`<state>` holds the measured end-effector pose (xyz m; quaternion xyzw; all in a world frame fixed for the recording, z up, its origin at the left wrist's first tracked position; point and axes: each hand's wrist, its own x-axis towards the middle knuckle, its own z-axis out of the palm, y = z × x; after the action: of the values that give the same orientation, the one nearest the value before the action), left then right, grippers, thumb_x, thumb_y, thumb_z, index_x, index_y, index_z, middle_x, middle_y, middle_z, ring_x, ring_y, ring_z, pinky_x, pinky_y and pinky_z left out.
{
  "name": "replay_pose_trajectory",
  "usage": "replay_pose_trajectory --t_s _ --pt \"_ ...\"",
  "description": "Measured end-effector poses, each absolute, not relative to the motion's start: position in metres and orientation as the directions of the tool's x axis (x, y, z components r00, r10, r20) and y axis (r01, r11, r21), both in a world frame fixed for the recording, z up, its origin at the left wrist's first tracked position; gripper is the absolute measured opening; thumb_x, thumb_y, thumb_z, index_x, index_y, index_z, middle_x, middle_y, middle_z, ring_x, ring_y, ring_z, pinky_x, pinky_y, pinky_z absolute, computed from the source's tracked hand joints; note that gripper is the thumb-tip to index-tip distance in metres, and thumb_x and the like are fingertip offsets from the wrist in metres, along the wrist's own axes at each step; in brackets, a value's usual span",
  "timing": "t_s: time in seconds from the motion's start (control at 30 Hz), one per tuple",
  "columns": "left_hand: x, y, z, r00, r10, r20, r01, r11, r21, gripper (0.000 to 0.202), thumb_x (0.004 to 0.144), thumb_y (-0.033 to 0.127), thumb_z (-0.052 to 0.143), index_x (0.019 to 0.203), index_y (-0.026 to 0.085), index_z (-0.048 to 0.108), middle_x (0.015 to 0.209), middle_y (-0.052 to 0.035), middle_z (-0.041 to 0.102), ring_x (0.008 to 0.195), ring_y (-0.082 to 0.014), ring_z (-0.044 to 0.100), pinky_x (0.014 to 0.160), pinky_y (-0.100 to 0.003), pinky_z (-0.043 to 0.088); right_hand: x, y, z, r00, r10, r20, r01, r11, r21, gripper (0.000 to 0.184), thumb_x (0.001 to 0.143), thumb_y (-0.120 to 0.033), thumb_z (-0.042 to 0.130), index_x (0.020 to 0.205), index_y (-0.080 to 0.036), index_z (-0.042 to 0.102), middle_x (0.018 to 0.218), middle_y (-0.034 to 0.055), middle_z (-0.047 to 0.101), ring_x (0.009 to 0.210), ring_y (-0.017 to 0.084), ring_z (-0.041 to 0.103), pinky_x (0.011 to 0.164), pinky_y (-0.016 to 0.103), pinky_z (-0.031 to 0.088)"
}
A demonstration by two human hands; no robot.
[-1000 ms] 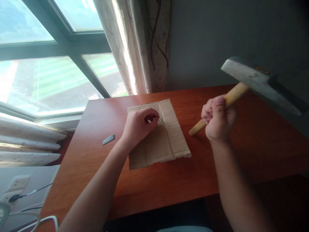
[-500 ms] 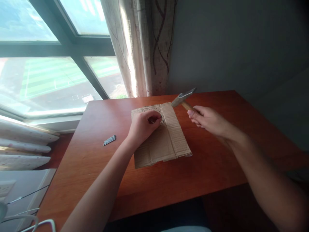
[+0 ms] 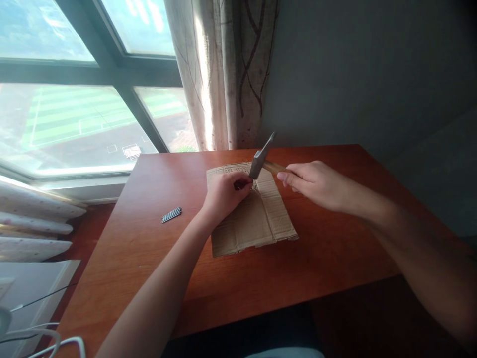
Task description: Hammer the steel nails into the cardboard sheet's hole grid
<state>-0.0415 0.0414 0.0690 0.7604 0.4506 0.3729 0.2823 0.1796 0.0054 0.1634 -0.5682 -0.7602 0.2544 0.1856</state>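
A piece of brown corrugated cardboard [image 3: 257, 221] lies flat on the wooden table, with rows of small holes along its far part. My left hand [image 3: 228, 195] rests on it, thumb and forefinger pinched on a nail that is mostly hidden by the fingers. In my right hand [image 3: 315, 183] is a hammer [image 3: 261, 158], gripped by its wooden handle. Its metal head is tilted, with the lower end right at my left fingertips; whether it touches the nail I cannot tell. Several loose nails [image 3: 172, 215] lie together left of the cardboard.
The reddish-brown table [image 3: 149, 268] reaches towards a grey wall [image 3: 354, 74]. A window [image 3: 82, 114] and a patterned curtain [image 3: 208, 74] stand beyond its far left side. White cables [image 3: 52, 335] hang at the lower left.
The hammer has swung down and left, from above the cardboard's far right corner to my left fingertips. My left hand keeps its pinch on the cardboard. The view has shifted slightly.
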Motion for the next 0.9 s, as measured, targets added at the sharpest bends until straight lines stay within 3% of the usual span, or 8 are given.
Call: replay_pose_trajectory --t_s 0.23,0.67,0.9 --pt "-0.042 0.043 0.069 0.34 0.872 0.351 0.459 -0.48 0.748 0.009 0.078 0.02 0.064 0.079 0.02 0.072 0.076 -0.0002 0.074 0.067 -0.0149 0.065 0.065 -0.026 0.049 0.176 0.0 0.165 -0.275 0.961 0.044 0.794 0.252 -0.553 0.05 0.095 -0.058 0.047 0.063 -0.021 0.049 0.056 -0.0015 0.052 0.05 0.012 0.042 0.052 0.03 0.026" --pt "-0.042 0.043 0.069 0.349 0.88 0.322 0.512 -0.467 0.721 0.01 0.078 0.02 0.062 0.077 0.019 0.073 0.073 -0.0005 0.072 0.064 -0.0142 0.062 0.059 -0.024 0.045 0.172 -0.003 0.16 -0.254 0.967 -0.014 0.83 0.211 -0.516 0.044 0.097 -0.048 0.048 0.062 -0.021 0.046 0.055 -0.0022 0.048 0.05 0.012 0.041 0.053 0.03 0.026" --pt "-0.042 0.042 0.068 0.346 0.878 0.33 0.523 -0.472 0.71 0.009 0.078 0.021 0.064 0.078 0.02 0.072 0.074 -0.0007 0.072 0.064 -0.014 0.061 0.058 -0.024 0.045 0.175 -0.005 0.154 -0.25 0.968 0.012 0.817 0.217 -0.533 0.046 0.097 -0.052 0.047 0.063 -0.021 0.046 0.056 -0.002 0.05 0.051 0.012 0.041 0.053 0.029 0.026"
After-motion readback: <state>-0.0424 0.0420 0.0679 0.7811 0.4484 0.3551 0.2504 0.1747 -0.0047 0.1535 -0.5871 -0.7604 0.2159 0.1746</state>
